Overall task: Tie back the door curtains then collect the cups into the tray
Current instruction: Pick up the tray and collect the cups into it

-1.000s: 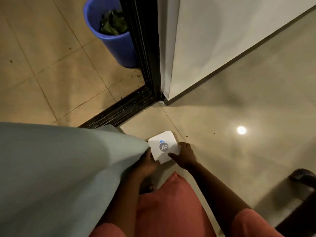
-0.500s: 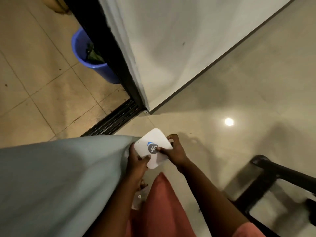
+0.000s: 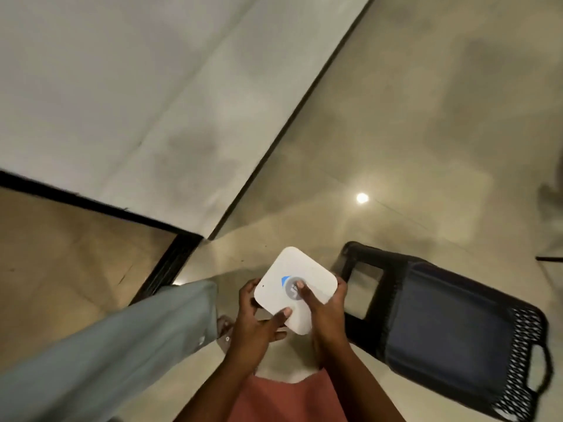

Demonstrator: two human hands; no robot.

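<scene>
I hold a flat white square box (image 3: 310,269) with a round grey and blue logo in both hands, in front of my body above the floor. My left hand (image 3: 257,321) grips its lower left edge, thumb on top. My right hand (image 3: 326,312) grips its right side, thumb lying across the logo. The pale grey-blue door curtain (image 3: 106,351) hangs slanting at the lower left, beside my left forearm, and neither hand touches it. No cups or tray are in view.
A black plastic chair (image 3: 451,330) with a dark seat stands close on the right. The white wall (image 3: 137,102) fills the upper left, with the black door frame and track (image 3: 170,257) below it. Glossy tiled floor (image 3: 426,132) spreads to the right.
Both hands have lifted the white box from the floor near the door track up to my front. My left hand has let go of the curtain. The view has swung right, showing the chair.
</scene>
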